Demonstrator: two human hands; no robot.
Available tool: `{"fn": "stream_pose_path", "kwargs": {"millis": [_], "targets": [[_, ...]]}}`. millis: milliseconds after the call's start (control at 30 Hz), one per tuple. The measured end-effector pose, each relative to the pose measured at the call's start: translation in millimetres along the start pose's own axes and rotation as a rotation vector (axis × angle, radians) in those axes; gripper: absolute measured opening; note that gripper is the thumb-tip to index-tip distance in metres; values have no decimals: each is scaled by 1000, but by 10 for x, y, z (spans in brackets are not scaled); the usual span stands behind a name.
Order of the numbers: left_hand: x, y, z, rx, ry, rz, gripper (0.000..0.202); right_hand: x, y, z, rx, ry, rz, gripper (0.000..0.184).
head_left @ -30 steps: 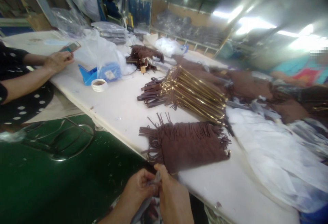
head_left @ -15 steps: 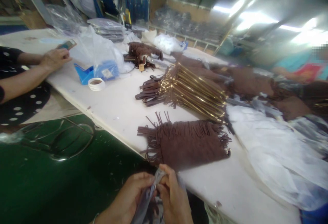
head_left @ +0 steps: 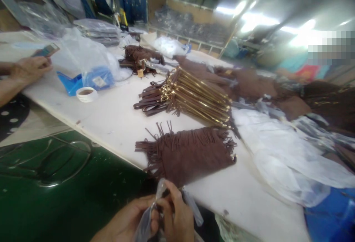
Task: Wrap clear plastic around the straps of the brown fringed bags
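Note:
At the bottom of the view, my left hand (head_left: 134, 212) and my right hand (head_left: 177, 208) are close together, both closed on a clear plastic bag (head_left: 143, 221). The fingers pinch its twisted upper part; what the bag contains is mostly hidden by my hands. Just beyond them a brown fringed pouch (head_left: 191, 157) lies flat at the table's near edge. Behind it is a stack of brown pouches with gold zippers (head_left: 199, 96), their wrist straps pointing left.
On the white table (head_left: 102, 127) are a blue tape dispenser (head_left: 69, 83), a tape roll (head_left: 87, 94) and white plastic bags (head_left: 274, 153). At the left another person's hands (head_left: 30, 70) hold a phone (head_left: 47, 50). A second person (head_left: 305, 70) is at the far right.
The view has shifted, so the table's things appear further left. My hands stay closed on the plastic bag, with the fingers slightly moved. The other person's hands remain around the phone.

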State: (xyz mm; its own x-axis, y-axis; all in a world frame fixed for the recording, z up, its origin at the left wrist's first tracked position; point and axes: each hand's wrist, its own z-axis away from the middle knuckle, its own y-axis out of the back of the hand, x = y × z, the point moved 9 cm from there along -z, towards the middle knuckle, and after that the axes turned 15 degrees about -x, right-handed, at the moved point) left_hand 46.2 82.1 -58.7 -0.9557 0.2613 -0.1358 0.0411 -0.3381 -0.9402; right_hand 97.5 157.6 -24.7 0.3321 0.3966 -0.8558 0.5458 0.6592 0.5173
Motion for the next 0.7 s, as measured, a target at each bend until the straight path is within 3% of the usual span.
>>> {"fn": "stream_pose_path", "kwargs": {"millis": [200,333,433,500,567,700], "targets": [[12,-55,-18,-21,-23,81,11,-1,31,-2,69,5,-116,34],[98,50,-12,78,-99,-50,9,54,-38,28,75,-34,-132,40],[272,109,84,210,-235,-334,9,105,-65,91,97,-117,-122,47],[430,83,185,308,-344,-610,18,132,-19,157,183,-181,-158,41],[584,-8,287,399,-454,-944,23,172,-15,195,231,-245,-245,32],[690,-222,382,474,-614,-1479,24,281,-241,152,163,-337,-505,34]]}}
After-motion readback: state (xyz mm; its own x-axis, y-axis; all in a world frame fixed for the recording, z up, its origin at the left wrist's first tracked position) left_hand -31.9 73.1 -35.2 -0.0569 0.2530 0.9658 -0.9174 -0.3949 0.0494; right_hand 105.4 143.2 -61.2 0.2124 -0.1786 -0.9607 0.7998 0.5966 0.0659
